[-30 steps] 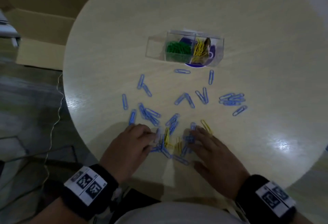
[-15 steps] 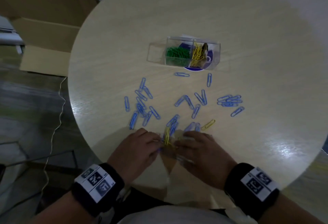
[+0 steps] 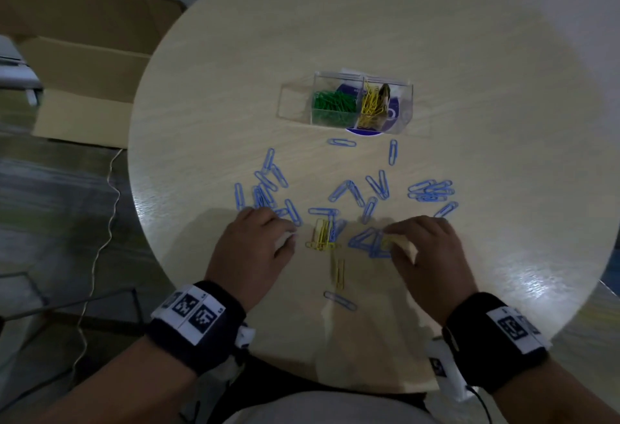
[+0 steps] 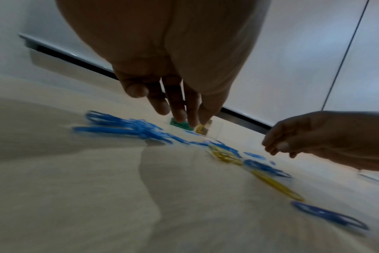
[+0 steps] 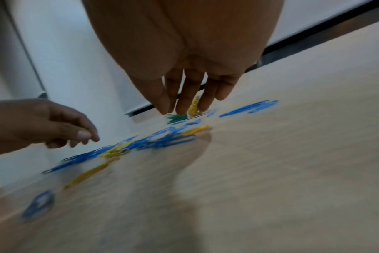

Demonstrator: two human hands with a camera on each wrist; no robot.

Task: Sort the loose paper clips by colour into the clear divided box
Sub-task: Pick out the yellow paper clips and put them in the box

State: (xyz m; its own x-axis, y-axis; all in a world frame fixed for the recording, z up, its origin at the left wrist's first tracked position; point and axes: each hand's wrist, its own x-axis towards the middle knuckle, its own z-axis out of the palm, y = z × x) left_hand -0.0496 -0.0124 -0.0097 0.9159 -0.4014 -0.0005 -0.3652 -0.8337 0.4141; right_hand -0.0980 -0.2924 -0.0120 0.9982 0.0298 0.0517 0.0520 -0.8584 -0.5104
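Hands (image 5: 184, 95) above paper clips (image 5: 162, 140)

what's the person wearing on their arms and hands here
Both hands are bare, left hand and right hand, with no gloves or rings showing. Each wrist carries a wide black wristband, left wristband and right wristband, topped by a white strip printed with square black-and-white markers. A thin dark cable trails from the right one. Forearms are uncovered.

Loose clips (image 3: 349, 193) lie on the table (image 3: 503, 87) between divided box (image 3: 402, 111) behind and both hands.
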